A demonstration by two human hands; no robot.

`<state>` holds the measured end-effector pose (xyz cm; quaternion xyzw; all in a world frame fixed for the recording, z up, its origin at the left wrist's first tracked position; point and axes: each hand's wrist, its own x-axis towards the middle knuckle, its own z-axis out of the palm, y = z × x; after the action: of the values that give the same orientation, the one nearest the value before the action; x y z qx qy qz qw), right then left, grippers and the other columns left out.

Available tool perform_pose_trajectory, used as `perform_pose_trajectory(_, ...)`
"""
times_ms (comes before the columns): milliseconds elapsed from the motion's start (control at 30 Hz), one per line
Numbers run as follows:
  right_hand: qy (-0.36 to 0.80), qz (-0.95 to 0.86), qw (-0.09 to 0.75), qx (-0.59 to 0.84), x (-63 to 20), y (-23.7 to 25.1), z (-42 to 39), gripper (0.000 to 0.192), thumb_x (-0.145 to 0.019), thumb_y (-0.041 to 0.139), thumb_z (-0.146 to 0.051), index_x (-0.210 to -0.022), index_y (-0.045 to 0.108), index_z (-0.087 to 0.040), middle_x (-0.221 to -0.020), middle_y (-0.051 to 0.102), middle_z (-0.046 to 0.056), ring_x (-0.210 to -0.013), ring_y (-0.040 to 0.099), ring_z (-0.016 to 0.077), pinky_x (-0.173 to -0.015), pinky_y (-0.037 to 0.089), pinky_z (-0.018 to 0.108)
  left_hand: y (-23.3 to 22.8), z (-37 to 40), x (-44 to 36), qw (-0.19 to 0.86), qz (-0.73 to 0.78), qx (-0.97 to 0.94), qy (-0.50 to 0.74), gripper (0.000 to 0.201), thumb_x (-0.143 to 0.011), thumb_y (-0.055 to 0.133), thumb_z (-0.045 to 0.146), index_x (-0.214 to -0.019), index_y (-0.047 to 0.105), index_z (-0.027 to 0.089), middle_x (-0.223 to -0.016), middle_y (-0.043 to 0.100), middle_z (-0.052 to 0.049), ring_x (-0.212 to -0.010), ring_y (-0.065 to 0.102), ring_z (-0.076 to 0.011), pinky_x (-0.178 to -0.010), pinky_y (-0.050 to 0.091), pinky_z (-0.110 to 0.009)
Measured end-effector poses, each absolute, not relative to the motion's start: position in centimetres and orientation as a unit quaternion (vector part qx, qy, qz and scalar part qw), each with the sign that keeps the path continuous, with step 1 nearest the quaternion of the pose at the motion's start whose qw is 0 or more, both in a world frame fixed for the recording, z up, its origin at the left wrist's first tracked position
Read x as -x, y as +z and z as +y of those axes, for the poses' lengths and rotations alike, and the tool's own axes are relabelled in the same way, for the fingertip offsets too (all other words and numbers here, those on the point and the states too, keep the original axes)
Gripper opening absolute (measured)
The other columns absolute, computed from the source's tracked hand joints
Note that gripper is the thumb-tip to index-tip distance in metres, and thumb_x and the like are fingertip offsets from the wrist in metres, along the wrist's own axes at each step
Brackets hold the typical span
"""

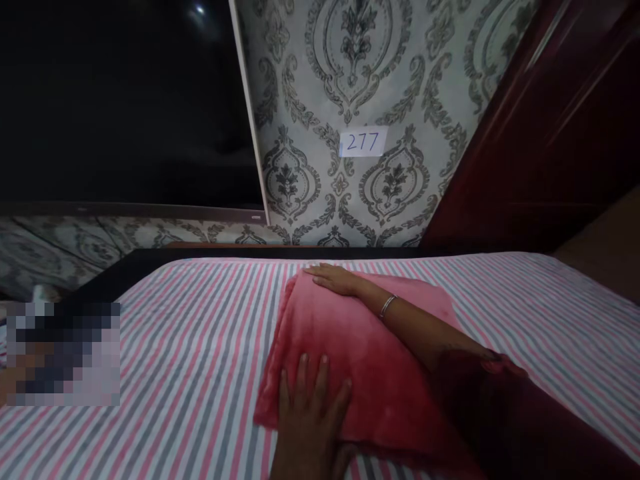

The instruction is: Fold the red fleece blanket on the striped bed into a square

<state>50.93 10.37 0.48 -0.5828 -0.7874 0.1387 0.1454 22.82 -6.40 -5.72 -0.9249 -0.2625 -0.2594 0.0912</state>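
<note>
so, taking the pillow (pixel 360 347) as the landmark: it lies flat on the striped sheet (pixel 200 347), roughly in the middle of the bed, with one corner pointing toward the wall. well to its left a blurred patch sits at the sheet's edge, and nothing can be told of it. the left hand (pixel 307 417) lies flat on the pillow's near left corner, fingers spread and open, pressing down rather than gripping; it has hold of nothing. the right hand (pixel 333 279) rests palm down on the pillow's far edge, fingers straight and together, also clasping nothing, with a bracelet (pixel 387 305) on the wrist behind it. beyond the pillow a paper label (pixel 363 141) is stuck on the patterned wall (pixel 410 73).

as a judgement: both palms only press, so the soft, plush cover could slide over the sheet if either hand pushes sideways, and the pillow would end up crooked. uneven pressure might bunch the filling toward the right side. dragging it could also ruck the sheet beneath into wrinkles.
</note>
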Motion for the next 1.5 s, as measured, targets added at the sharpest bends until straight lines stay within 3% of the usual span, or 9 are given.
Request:
perform_pose_trajectory(267, 0.061, -0.745, 0.094, 0.658, -48.6, 3.9, 7.8, 0.053, -0.104, 0.033, -0.047, -0.155, 0.035, -0.031, -0.163, 0.029, 0.009, -0.15, 0.023, 0.0329, -0.117, 0.019, 0.063, -4.6, -6.3, -22.5, 0.094, -0.259, 0.922, -0.271, 0.079, -0.073, 0.075, 0.042, -0.147, 0.049, 0.036, -0.159, 0.037, -0.009, -0.149, 0.021, -0.0444, -0.116, 0.011, -0.067)
perform_pose_trajectory(533, 0.051, -0.83, 0.1, 0.546, -48.2, 5.6, -5.9, 0.05, -0.105, 0.033, -0.041, -0.154, 0.036, -0.03, -0.165, 0.023, 0.007, -0.153, 0.013, 0.0274, -0.12, 0.012, 0.057, -1.7, -8.5, -24.4, 0.062, -0.164, 0.928, -0.329, 0.056, -0.088, 0.056, 0.031, -0.143, 0.053, 0.019, -0.151, 0.048, -0.013, -0.147, 0.03, -0.0334, -0.12, 0.013, -0.059)
perform_pose_trajectory(600, 0.059, -0.831, 0.087, 0.546, -49.2, 5.2, -7.9, 0.051, -0.105, 0.034, -0.041, -0.155, 0.033, -0.031, -0.165, 0.023, 0.006, -0.153, 0.013, 0.0275, -0.12, 0.011, 0.058, -2.0, -9.8, -26.2, 0.047, -0.124, 0.943, -0.306, 0.06, -0.087, 0.058, 0.035, -0.145, 0.05, 0.023, -0.154, 0.045, -0.01, -0.147, 0.03, -0.0334, -0.12, 0.013, -0.059)
perform_pose_trajectory(767, 0.04, -0.798, 0.054, 0.599, -53.1, 4.0, -6.9, 0.057, -0.103, 0.036, -0.05, -0.157, 0.029, -0.032, -0.165, 0.022, 0.006, -0.152, 0.014, 0.0306, -0.118, 0.014, 0.061, -4.0, -11.4, -28.8, 0.061, -0.137, 0.954, -0.261, 0.075, -0.079, 0.067, 0.052, -0.148, 0.046, 0.03, -0.16, 0.035, -0.01, -0.147, 0.022, -0.0443, -0.115, 0.006, -0.068)
perform_pose_trajectory(1033, 0.059, -0.61, 0.052, 0.789, -59.2, 5.0, -3.3, 0.054, -0.104, 0.026, -0.047, -0.153, 0.039, -0.029, -0.161, 0.034, 0.009, -0.149, 0.026, 0.0315, -0.119, 0.016, 0.058, -3.9, -11.0, -28.4, 0.064, -0.141, 0.961, -0.228, 0.073, -0.081, 0.066, 0.047, -0.149, 0.044, 0.033, -0.163, 0.03, -0.008, -0.149, 0.02, -0.0424, -0.115, 0.009, -0.066)
perform_pose_trajectory(1167, 0.009, -0.553, 0.091, 0.828, -58.7, 6.1, -6.7, 0.06, -0.104, 0.029, -0.044, -0.158, 0.027, -0.019, -0.163, 0.027, 0.015, -0.151, 0.021, 0.0325, -0.119, 0.018, 0.054, -3.4, -11.1, -28.1, 0.049, -0.135, 0.964, -0.222, 0.075, -0.081, 0.068, 0.041, -0.151, 0.042, 0.033, -0.164, 0.028, -0.008, -0.149, 0.021, -0.0427, -0.114, 0.018, -0.067)
perform_pose_trajectory(1267, -0.012, -0.576, 0.123, 0.808, -56.1, 5.5, -11.1, 0.067, -0.101, 0.033, -0.052, -0.159, 0.025, -0.017, -0.162, 0.027, 0.017, -0.15, 0.023, 0.0328, -0.119, 0.023, 0.051, -1.1, -10.4, -27.6, -0.004, -0.126, 0.971, -0.203, 0.065, -0.09, 0.058, 0.035, -0.152, 0.039, 0.031, -0.158, 0.039, -0.009, -0.146, 0.032, -0.0355, -0.116, 0.024, -0.063)
perform_pose_trajectory(1367, -0.008, -0.618, 0.13, 0.775, -53.0, 4.4, -15.2, 0.071, -0.1, 0.033, -0.059, -0.158, 0.027, -0.019, -0.162, 0.027, 0.017, -0.15, 0.022, 0.0333, -0.118, 0.025, 0.052, 3.6, -7.5, -28.4, -0.086, -0.118, 0.979, -0.145, 0.05, -0.101, 0.035, 0.03, -0.151, 0.041, 0.029, -0.152, 0.05, -0.007, -0.142, 0.042, -0.0232, -0.12, 0.024, -0.054)
perform_pose_trajectory(1500, -0.002, -0.632, 0.112, 0.767, -50.6, 3.3, -17.5, 0.067, -0.099, 0.036, -0.062, -0.157, 0.029, -0.029, -0.165, 0.023, 0.01, -0.151, 0.014, 0.0382, -0.117, 0.02, 0.059, 8.4, -0.5, -32.6, -0.081, -0.141, 0.986, -0.039, 0.056, -0.102, 0.032, 0.043, -0.155, 0.033, 0.024, -0.162, 0.031, -0.009, -0.151, 0.025, -0.0255, -0.12, 0.018, -0.056)
